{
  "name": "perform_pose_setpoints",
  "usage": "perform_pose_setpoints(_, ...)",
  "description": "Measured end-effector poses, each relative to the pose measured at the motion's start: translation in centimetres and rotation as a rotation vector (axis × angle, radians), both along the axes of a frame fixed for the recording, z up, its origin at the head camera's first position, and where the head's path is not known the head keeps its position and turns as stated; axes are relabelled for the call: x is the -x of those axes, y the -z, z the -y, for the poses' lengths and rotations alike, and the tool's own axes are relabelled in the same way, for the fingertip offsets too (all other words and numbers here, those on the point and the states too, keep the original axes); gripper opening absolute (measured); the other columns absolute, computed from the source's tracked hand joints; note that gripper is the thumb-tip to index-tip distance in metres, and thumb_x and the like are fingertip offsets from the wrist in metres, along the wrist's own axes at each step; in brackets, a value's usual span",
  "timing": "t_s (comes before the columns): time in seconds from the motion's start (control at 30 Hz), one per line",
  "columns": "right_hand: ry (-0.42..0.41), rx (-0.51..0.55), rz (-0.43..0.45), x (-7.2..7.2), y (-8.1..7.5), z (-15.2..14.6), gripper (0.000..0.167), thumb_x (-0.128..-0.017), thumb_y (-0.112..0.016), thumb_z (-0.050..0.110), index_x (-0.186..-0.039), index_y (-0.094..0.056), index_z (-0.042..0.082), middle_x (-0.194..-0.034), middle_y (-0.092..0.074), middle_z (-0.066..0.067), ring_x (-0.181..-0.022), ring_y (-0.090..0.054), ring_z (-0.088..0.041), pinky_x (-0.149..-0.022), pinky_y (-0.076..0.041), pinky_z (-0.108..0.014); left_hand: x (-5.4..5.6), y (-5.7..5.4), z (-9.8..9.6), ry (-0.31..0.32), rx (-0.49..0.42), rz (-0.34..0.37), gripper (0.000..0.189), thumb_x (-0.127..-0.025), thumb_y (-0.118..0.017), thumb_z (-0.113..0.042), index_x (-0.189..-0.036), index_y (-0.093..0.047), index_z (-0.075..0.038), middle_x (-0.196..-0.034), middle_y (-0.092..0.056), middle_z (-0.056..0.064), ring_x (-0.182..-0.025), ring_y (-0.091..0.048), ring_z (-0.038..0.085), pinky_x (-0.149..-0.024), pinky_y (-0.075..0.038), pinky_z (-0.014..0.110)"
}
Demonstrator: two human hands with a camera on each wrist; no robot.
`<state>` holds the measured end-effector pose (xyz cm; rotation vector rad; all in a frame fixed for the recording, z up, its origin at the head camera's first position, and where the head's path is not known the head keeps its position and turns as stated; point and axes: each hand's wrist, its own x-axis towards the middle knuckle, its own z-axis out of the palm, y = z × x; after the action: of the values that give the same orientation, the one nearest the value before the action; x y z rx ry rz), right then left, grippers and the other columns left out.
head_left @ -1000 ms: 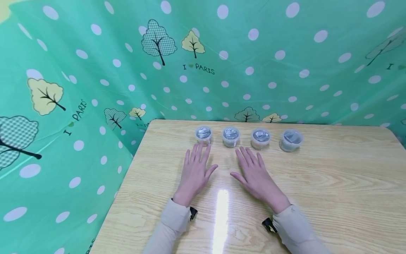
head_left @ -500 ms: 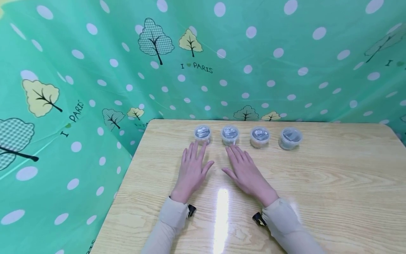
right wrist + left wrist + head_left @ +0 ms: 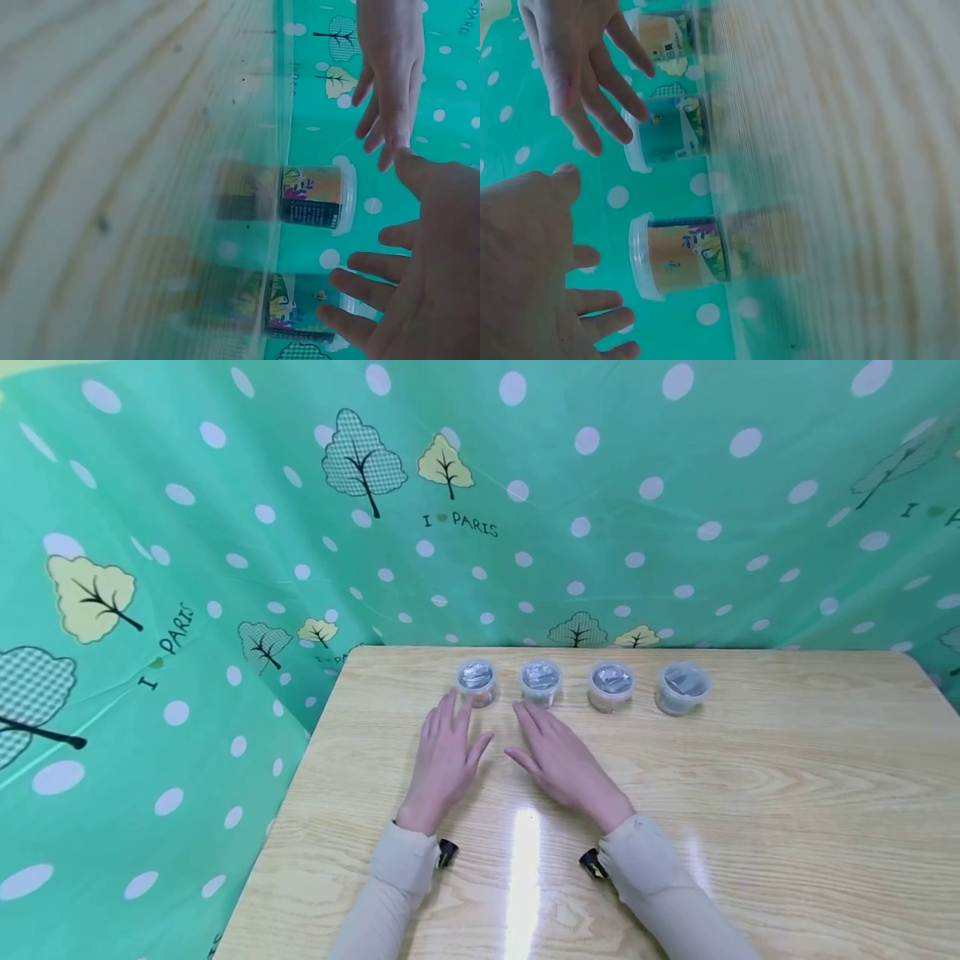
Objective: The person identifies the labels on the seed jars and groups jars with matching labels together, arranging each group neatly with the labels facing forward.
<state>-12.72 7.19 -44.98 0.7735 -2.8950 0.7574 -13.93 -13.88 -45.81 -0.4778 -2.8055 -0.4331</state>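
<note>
Several small round plastic tubs with clear lids stand upright in a row at the back of the table. My left hand, fingers extended, is nearest the leftmost tub, which looks orange with a printed label in the left wrist view. In front of the second tub, teal in that view, is my right hand, its fingers also extended. Both hands hold nothing, and their thumbs point toward each other. Fingertips overlap the tubs' lower fronts in the head view; whether they touch cannot be told.
To the right stand a third tub and a fourth tub. The light wooden table meets a green polka-dot cloth behind the row, with more cloth at the left. A bright light reflection crosses the tabletop.
My right hand has moved left, from between the second and third tubs to the second. The left hand has shifted slightly left. The tubs keep their places, and the head view has drifted a little.
</note>
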Motion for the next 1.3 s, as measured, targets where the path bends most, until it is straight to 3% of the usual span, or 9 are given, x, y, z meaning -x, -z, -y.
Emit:
perform_pose_setpoints(0.27,0.01,0.044,0.044,0.6,0.0,1.0,0.07,-0.105,-0.041,0.047,-0.157,-0.021,0.006,-0.159,-0.029,-0.021,-0.146,-0.031,-0.037,-0.12,-0.027,-0.05,0.6,0.0,0.2,-0.01,-0.055,-0.01,0.066,-0.103,-0.05,-0.04,-0.154,-0.03,-0.003,-0.155,-0.033,0.027,-0.143,-0.034,0.039,-0.119,-0.029,0.054)
perform_pose_setpoints(0.7,0.06,0.098,0.079,1.8,0.0,2.1,0.071,-0.105,-0.038,0.048,-0.155,-0.024,0.0,-0.156,-0.034,-0.022,-0.143,-0.036,-0.034,-0.118,-0.032,-0.047,1.3,0.1,0.9,-0.069,-0.134,0.089,0.067,-0.105,-0.039,-0.048,-0.155,-0.027,-0.005,-0.157,-0.029,0.025,-0.145,-0.031,0.038,-0.121,-0.024,0.051)
perform_pose_setpoints(1.3,0.104,0.194,0.178,3.4,0.6,3.5,0.073,-0.105,-0.036,0.05,-0.155,-0.022,-0.001,-0.158,-0.032,-0.022,-0.146,-0.031,-0.034,-0.12,-0.029,-0.049,2.6,0.2,1.4,-0.104,-0.268,0.167,0.066,-0.105,-0.039,-0.049,-0.154,-0.03,-0.005,-0.153,-0.035,0.021,-0.141,-0.037,0.037,-0.117,-0.033,0.053)
